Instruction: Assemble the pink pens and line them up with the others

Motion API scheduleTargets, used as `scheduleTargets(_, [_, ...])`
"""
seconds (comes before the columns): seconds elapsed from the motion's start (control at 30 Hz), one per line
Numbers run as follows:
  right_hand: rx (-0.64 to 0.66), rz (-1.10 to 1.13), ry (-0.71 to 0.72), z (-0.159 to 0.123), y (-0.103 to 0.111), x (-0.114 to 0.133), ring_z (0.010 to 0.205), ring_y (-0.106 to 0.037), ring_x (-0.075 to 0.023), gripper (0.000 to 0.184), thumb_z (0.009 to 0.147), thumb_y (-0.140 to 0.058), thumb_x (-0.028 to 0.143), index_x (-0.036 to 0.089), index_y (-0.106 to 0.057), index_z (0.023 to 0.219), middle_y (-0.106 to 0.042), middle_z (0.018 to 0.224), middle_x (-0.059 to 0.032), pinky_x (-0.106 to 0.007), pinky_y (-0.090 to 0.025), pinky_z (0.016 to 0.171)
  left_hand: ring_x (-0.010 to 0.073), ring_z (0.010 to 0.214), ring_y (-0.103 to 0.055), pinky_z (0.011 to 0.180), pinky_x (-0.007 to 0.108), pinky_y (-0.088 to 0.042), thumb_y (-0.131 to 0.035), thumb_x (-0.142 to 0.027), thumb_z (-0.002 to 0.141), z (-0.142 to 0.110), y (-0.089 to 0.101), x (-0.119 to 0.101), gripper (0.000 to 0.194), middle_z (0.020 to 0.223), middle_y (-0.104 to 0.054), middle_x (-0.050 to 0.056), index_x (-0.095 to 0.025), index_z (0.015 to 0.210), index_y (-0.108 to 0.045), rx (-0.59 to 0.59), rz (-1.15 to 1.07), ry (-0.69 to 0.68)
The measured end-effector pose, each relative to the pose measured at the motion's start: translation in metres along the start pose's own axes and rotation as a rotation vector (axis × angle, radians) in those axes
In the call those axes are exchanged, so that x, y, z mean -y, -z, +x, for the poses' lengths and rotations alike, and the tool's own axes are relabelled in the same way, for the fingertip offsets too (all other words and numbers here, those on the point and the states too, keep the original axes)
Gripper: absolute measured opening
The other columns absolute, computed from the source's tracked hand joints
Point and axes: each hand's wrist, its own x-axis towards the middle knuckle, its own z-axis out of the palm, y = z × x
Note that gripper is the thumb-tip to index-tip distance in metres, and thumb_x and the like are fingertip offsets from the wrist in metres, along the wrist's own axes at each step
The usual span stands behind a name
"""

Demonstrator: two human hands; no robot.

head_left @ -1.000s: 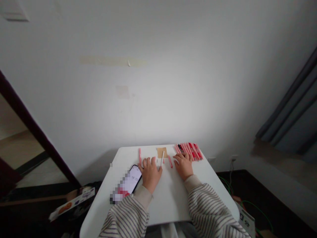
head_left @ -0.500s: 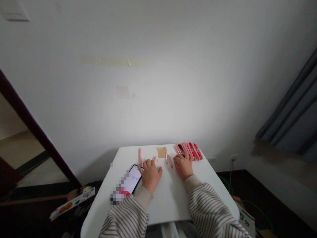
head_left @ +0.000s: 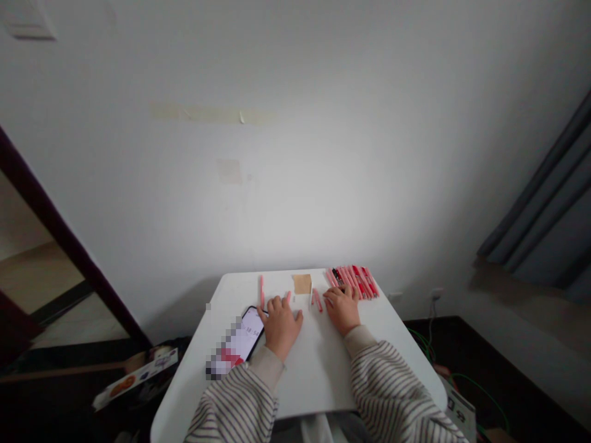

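Two slim pink pen parts (head_left: 318, 301) lie between my hands on the desk (head_left: 318, 375), nearer my right hand (head_left: 343, 311), just left of its fingertips. Their long axes run away from me, far ends leaning slightly left. My left hand (head_left: 281, 326) has its fingers apart, empty as far as I see; whether my right fingers pinch anything, I can't tell.

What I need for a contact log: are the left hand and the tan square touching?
Apart. The head view shows it: bare white tabletop lies between the fingers of the left hand and the tan square.
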Motion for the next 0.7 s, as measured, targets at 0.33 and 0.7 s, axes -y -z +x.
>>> scheduleTargets(0.33, [-0.119, 0.079, 0.109, 0.001, 0.0, 0.005, 0.107, -0.043, -0.023, 0.019, 0.087, -0.057, 0.034, 0.029, -0.069, 0.101, -0.065, 0.105, -0.0021, -0.043, -0.021, 0.1, 0.0287, 0.114, -0.042, 0.104, 0.058, -0.02, -0.051, -0.044, 0.081, -0.001, 0.003, 0.0, 0.055, 0.117, -0.055, 0.011, -0.023, 0.131, -0.047, 0.019, 0.026, -0.001])
scheduleTargets(0.7, [-0.107, 0.011, 0.145, 0.0, -0.001, 0.017, 0.108, -0.042, -0.0237, 0.017, 0.083, -0.059, 0.027, 0.031, -0.07, 0.096, -0.061, 0.107, -0.0031, -0.049, -0.016, 0.104, 0.0294, 0.119, -0.039, 0.104, 0.061, -0.019, -0.056, -0.041, 0.078, 0.0, 0.01, -0.002, 0.054, 0.12, -0.054, 0.01, -0.025, 0.129, -0.049, -0.021, -0.015, -0.01])
